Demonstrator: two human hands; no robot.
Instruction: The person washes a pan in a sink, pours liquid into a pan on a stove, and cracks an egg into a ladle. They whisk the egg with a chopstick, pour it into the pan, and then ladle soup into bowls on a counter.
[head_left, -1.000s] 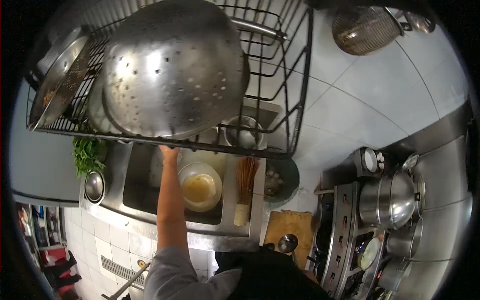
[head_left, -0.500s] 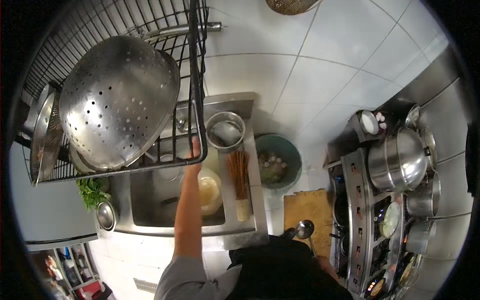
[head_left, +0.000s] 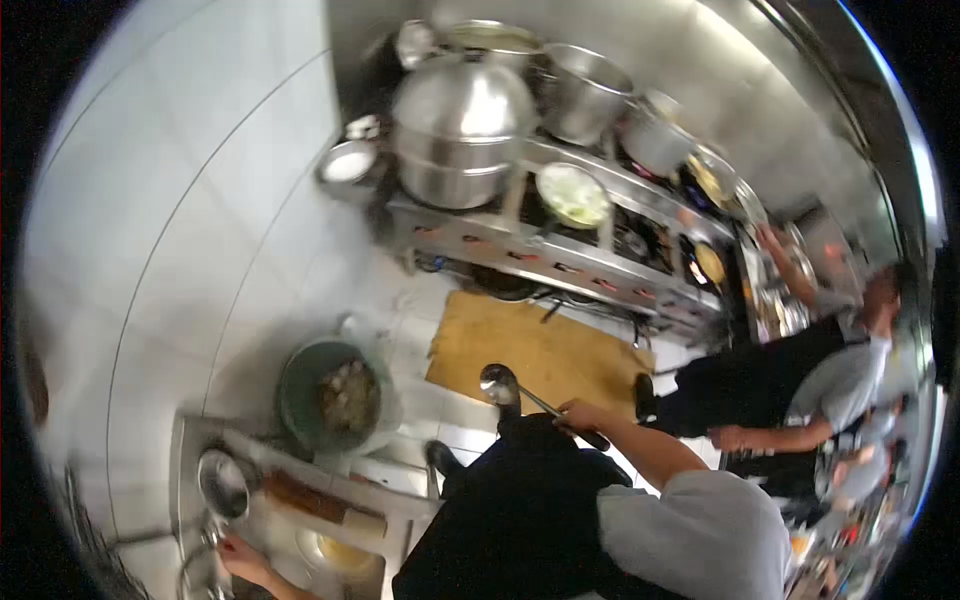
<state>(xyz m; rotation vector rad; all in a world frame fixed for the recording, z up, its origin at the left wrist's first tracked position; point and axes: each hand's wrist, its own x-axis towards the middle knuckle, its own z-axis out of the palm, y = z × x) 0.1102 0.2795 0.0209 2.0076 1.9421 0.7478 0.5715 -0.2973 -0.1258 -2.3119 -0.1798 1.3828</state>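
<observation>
My right hand [head_left: 580, 418] is closed round the handle of a metal ladle [head_left: 497, 380], whose bowl hangs out over the floor in front of my dark apron. At the lower left, my left hand [head_left: 238, 556] reaches over the sink [head_left: 375, 572] to the tap [head_left: 213, 532]. Its fingertips are at the tap, but blur hides whether they grip it. Close by stand a metal pot [head_left: 226, 484] and a brown bamboo brush [head_left: 305, 497] with a pale handle, both along the sink edge. A round vessel with yellowish contents [head_left: 343, 553] sits in the basin.
A green tub [head_left: 296, 395] stands on the floor beside the sink. Ahead, a stove [head_left: 560, 262] bears a large domed steamer [head_left: 465, 130], several pots and a pan with pale food [head_left: 573, 195]. Cardboard [head_left: 520, 340] covers the floor. A co-worker [head_left: 790, 390] stands at the right, reaching over the stove.
My view has swung right toward the stove, and the wire rack with the colander has left it. The co-worker has come into view. The ladle stays in my right hand; my left hand remains near the tap.
</observation>
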